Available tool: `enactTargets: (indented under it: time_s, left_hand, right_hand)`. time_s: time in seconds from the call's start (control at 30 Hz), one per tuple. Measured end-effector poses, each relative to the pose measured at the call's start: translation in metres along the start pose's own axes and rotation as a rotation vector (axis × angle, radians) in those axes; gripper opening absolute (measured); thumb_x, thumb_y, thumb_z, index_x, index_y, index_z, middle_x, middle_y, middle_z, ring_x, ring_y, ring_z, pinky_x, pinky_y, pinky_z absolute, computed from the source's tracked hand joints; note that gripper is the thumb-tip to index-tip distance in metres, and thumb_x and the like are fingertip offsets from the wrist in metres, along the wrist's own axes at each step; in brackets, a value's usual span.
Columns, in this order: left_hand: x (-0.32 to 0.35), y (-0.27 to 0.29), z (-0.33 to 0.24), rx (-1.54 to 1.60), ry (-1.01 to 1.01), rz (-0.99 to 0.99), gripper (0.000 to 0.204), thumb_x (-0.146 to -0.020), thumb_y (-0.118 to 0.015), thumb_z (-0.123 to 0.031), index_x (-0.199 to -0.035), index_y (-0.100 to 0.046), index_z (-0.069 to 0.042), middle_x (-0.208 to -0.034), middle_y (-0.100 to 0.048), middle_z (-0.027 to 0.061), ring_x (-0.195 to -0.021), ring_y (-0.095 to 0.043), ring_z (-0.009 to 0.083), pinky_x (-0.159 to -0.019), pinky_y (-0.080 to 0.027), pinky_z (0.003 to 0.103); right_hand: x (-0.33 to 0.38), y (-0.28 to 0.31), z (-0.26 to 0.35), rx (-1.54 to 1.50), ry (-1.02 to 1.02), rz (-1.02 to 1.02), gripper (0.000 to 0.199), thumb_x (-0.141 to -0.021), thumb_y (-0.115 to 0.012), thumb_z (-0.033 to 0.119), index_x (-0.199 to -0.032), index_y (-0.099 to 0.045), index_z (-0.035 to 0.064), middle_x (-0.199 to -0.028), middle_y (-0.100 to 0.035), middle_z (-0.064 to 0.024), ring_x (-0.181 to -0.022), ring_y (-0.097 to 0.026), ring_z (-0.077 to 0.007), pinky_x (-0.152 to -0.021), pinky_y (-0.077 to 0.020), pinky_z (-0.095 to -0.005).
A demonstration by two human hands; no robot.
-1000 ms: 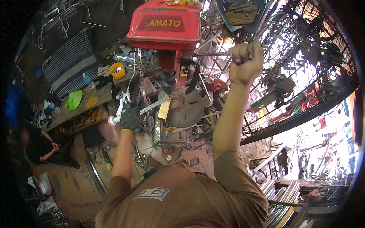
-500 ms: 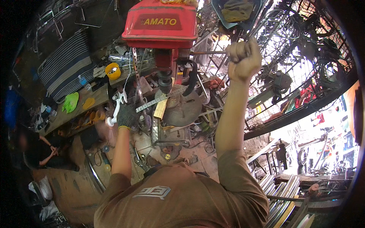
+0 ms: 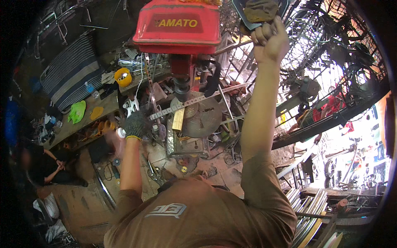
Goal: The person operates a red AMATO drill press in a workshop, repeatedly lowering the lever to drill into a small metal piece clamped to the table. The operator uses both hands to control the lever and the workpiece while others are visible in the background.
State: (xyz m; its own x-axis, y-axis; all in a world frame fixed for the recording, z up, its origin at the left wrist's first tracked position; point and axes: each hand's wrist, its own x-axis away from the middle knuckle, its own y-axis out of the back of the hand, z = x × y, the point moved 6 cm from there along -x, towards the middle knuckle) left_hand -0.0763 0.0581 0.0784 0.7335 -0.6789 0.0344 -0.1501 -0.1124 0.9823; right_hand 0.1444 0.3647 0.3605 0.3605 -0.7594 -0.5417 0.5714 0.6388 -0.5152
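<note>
From my end I can't see the fingertips of the left grip (image 3: 137, 125): the back of its dark glove (image 3: 136, 122) covers them, along with the middle of the white clamp (image 3: 131, 106). How the near end of the long pale strip (image 3: 165, 112) meets that glove I cannot tell. The right grip (image 3: 264, 37) hides the end of the lever (image 3: 235, 46). The drill chuck's (image 3: 181, 87) lower tip is too small for me to read against the strip. My upper edge crops the dark bin (image 3: 242, 14); glare washes out the far right.
</note>
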Motion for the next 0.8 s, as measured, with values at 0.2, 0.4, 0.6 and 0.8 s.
enactTargets:
  time_s: [0.2,0.4,0.6,0.8]
  left_hand:
    - [0.002,-0.030,0.008,0.122,-0.148,-0.068,0.038,-0.076,-0.067,-0.042,-0.101,-0.071,-0.014,-0.104,-0.068,0.0164,-0.097,-0.064,0.0343,-0.082,-0.050,0.048]
    - [-0.014,-0.037,0.016,0.162,-0.177,-0.001,0.039,-0.076,-0.066,-0.043,-0.103,-0.071,-0.014,-0.093,-0.070,0.0167,-0.090,-0.066,0.0352,-0.078,-0.051,0.048]
    - [-0.018,-0.044,0.018,0.114,-0.123,0.057,0.039,-0.076,-0.067,-0.044,-0.100,-0.072,-0.013,-0.095,-0.070,0.0171,-0.093,-0.065,0.0374,-0.084,-0.049,0.049]
    - [-0.012,-0.052,0.015,0.210,-0.166,0.028,0.036,-0.080,-0.065,-0.041,-0.094,-0.071,-0.008,-0.094,-0.068,0.0189,-0.087,-0.064,0.0367,-0.075,-0.051,0.046]
  right_hand:
    - [0.052,-0.003,0.011,-0.150,0.173,0.015,0.036,-0.098,-0.046,0.023,-0.065,-0.035,0.0111,-0.051,-0.024,0.0017,-0.044,-0.022,-0.0111,-0.045,-0.0204,-0.0304]
    - [0.060,-0.002,0.013,-0.133,0.219,0.064,0.040,-0.100,-0.038,0.025,-0.062,-0.028,0.0144,-0.052,-0.020,0.0026,-0.045,-0.020,-0.0114,-0.047,-0.0201,-0.0302]
    - [0.073,0.002,0.014,-0.073,0.242,0.046,0.041,-0.099,-0.040,0.029,-0.062,-0.027,0.0167,-0.051,-0.019,0.0029,-0.045,-0.018,-0.0113,-0.050,-0.0243,-0.0303]
    - [0.099,0.011,0.011,-0.120,0.312,0.025,0.042,-0.101,-0.032,0.023,-0.060,-0.026,0.0157,-0.048,-0.019,0.0021,-0.045,-0.017,-0.0114,-0.048,-0.0193,-0.0309]
